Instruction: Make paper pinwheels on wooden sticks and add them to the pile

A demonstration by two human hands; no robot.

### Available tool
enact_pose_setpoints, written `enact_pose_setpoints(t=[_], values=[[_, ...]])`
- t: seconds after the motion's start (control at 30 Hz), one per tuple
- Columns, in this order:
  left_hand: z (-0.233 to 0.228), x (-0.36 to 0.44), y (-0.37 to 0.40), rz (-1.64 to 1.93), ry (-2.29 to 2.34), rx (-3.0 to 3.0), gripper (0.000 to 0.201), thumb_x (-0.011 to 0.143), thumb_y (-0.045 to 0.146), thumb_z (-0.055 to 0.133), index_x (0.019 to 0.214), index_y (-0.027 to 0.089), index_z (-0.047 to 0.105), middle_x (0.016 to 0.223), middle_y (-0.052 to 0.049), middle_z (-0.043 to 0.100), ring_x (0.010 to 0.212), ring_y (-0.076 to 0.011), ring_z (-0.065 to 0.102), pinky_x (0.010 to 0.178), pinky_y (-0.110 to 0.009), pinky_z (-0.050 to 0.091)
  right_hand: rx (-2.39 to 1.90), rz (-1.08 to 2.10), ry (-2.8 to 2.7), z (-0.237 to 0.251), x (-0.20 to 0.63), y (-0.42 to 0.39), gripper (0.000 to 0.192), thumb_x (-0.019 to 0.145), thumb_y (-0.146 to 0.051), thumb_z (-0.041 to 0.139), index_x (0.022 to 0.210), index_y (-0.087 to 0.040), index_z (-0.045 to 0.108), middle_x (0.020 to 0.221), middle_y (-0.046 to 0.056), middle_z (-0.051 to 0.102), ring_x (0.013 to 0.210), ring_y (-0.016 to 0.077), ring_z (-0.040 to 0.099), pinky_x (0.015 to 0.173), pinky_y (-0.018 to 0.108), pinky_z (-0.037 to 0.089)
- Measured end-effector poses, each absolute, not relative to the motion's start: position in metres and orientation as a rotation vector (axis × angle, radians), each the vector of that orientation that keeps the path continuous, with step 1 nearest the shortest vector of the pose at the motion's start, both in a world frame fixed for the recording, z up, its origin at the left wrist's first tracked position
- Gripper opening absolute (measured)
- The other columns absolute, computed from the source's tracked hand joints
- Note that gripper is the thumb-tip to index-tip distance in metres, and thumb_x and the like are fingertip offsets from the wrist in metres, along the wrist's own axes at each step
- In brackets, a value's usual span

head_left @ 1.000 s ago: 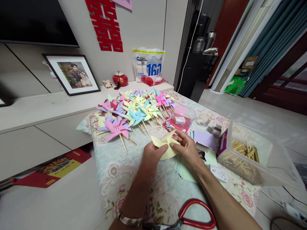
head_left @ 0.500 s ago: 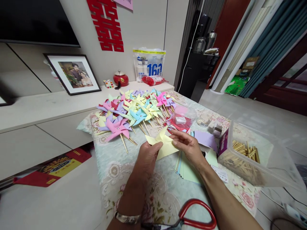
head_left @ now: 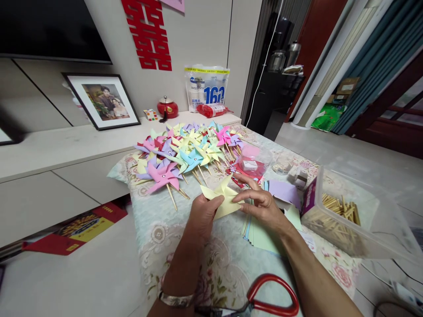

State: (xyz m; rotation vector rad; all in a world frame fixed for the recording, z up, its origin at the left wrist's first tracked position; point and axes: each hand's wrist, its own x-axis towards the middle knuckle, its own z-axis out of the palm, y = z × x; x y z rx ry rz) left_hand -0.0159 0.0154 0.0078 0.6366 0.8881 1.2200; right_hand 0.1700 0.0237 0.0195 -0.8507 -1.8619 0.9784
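Note:
A pale yellow paper pinwheel (head_left: 228, 203), with its blades partly folded in, is held over the table between both hands. My left hand (head_left: 204, 215) pinches it on the left, thumb on top near the centre. My right hand (head_left: 259, 200) grips its right corner between thumb and fingers. Beyond them lies a pile of finished pinwheels on sticks, with a pink pinwheel (head_left: 163, 177) and a blue pinwheel (head_left: 191, 159) nearest. Under my right hand is a stack of pale green paper sheets (head_left: 261, 235). Scissors with red handles (head_left: 272, 281) lie close to my body.
On the right, a clear plastic box (head_left: 333, 224) holds wooden sticks (head_left: 342, 209). Purple paper (head_left: 284, 191) and a clear round tub (head_left: 254, 158) lie beyond my right hand. A framed photo (head_left: 104, 101) and a red jar (head_left: 167, 108) stand on the cabinet behind.
My right hand's fingers have come in from the paper's edge and now bend the right corner of the yellow pinwheel inward. My left hand keeps its hold.

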Motion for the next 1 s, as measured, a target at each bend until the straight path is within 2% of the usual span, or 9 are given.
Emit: enact_pose_setpoints(t=[0.17,0.37,0.63,0.8,1.0], values=[[0.000,-0.015,0.018,1.258,1.018,0.724,0.045,0.063,0.024,0.077,0.105,0.009,0.072,0.094,-0.010,0.078,0.086,-0.0268,0.072,0.079,-0.034,0.054,-0.930,0.907,-1.942,0.019,0.168,0.024,0.009,0.088,-0.032,0.071,0.093,-0.029,0.077,0.151,0.003,0.045,0.144,0.0265,0.035,0.118,0.046,0.026],[0.004,-0.013,0.016,1.229,1.114,0.786,0.041,0.062,0.023,0.076,0.099,0.008,0.075,0.088,-0.009,0.079,0.076,-0.0231,0.071,0.068,-0.028,0.054,-0.962,0.875,-1.970,0.017,0.165,0.024,0.008,0.089,-0.031,0.068,0.088,-0.024,0.073,0.144,0.007,0.050,0.137,0.0264,0.042,0.114,0.046,0.029],[0.005,-0.009,0.015,1.147,1.155,0.838,0.034,0.062,0.022,0.074,0.094,0.009,0.076,0.079,-0.006,0.078,0.068,-0.0200,0.069,0.061,-0.025,0.052,-0.999,0.855,-1.933,0.017,0.161,0.025,0.009,0.085,-0.025,0.067,0.078,-0.021,0.068,0.130,0.008,0.058,0.129,0.0273,0.049,0.104,0.042,0.036],[0.002,-0.010,0.017,1.141,1.175,0.893,0.035,0.061,0.021,0.074,0.094,0.009,0.075,0.080,-0.007,0.077,0.067,-0.0192,0.067,0.061,-0.026,0.052,-1.048,0.840,-1.920,0.012,0.159,0.026,0.007,0.080,-0.019,0.067,0.074,-0.020,0.066,0.112,0.007,0.063,0.111,0.0235,0.058,0.095,0.037,0.041],[-0.004,-0.011,0.018,1.111,1.219,0.964,0.033,0.062,0.024,0.073,0.092,0.009,0.075,0.079,-0.006,0.076,0.067,-0.0196,0.066,0.061,-0.027,0.051,-1.077,0.851,-1.903,0.010,0.157,0.026,0.009,0.077,-0.013,0.064,0.071,-0.019,0.066,0.109,0.007,0.064,0.107,0.0223,0.059,0.092,0.034,0.042]])
